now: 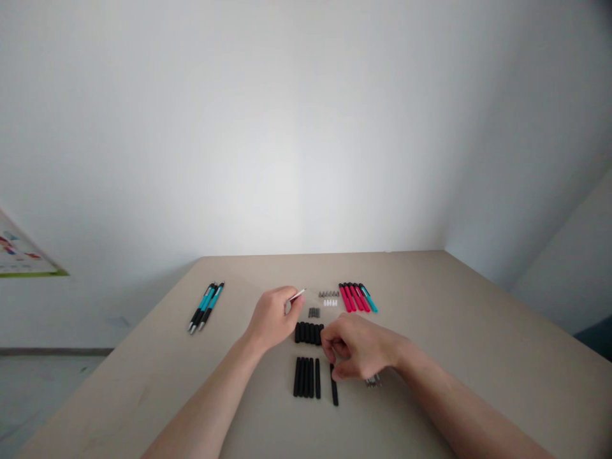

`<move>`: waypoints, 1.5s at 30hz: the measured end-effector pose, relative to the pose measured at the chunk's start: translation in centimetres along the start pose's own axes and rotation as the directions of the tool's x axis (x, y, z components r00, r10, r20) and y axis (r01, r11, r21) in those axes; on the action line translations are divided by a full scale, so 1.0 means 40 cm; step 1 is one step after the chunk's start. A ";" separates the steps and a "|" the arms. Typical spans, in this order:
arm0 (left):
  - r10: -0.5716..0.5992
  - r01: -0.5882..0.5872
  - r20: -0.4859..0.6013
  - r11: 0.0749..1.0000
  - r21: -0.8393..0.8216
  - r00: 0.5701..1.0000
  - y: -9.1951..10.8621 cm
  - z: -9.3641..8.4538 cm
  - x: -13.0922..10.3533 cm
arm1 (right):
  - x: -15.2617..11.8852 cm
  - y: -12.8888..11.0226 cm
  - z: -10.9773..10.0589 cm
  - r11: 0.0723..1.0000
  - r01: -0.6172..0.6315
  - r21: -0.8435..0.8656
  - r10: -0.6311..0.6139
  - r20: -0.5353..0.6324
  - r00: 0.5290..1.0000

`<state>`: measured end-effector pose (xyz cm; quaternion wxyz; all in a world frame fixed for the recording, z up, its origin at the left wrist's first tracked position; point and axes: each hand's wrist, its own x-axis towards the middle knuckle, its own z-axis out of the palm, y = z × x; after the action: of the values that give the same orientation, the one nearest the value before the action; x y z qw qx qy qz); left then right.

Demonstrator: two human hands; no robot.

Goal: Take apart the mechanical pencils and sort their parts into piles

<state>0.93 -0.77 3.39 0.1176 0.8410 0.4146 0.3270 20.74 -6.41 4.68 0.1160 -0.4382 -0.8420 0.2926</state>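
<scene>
My left hand (276,317) is closed in a pinch on a thin white pen refill (297,294), its tip pointing up and right. Lower and to the right, my right hand (361,347) has thumb and forefinger closed about the upper end of a slim black tube (335,393), which slants beside the row. Several matching black tubes (306,377) lie side by side just left of it. Between the two hands is a row of short black grips (308,333), its right end partly behind my right fingers.
Small dark springs (314,312), white plastic pieces (330,303) and metal tips (329,294) lie in rows farther back. Pink pen barrels (354,298) and a blue one (369,298) are at back right. Blue-and-black pens (206,307) lie left. Small metallic parts (373,381) show under my right wrist.
</scene>
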 end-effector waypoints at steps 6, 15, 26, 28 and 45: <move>0.005 -0.005 0.000 1.000 -0.003 1.000 -0.004 0.003 0.001 | -0.002 0.004 0.004 1.000 -0.011 -0.021 0.012 0.042 0.999; -0.001 0.001 0.006 1.000 -0.003 1.000 -0.003 0.003 -0.001 | 0.007 0.002 0.013 0.998 0.006 -0.061 -0.006 -0.002 1.000; 0.015 -0.015 0.004 1.000 0.002 1.000 -0.008 0.007 0.000 | 0.013 -0.011 0.004 0.993 -0.015 -0.118 0.028 0.107 0.994; 0.014 -0.014 0.002 1.000 0.001 1.000 -0.008 0.007 0.000 | 0.015 -0.010 0.006 0.991 -0.007 -0.130 0.020 0.106 0.994; 0.007 -0.006 0.012 1.000 -0.022 1.000 -0.006 0.005 0.000 | 0.012 -0.012 0.005 0.985 -0.031 -0.168 0.042 0.062 0.997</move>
<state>0.91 -0.61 3.15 0.1283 0.8430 0.4075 0.3268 20.06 -6.31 4.78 0.0461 -0.4522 -0.8585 0.2373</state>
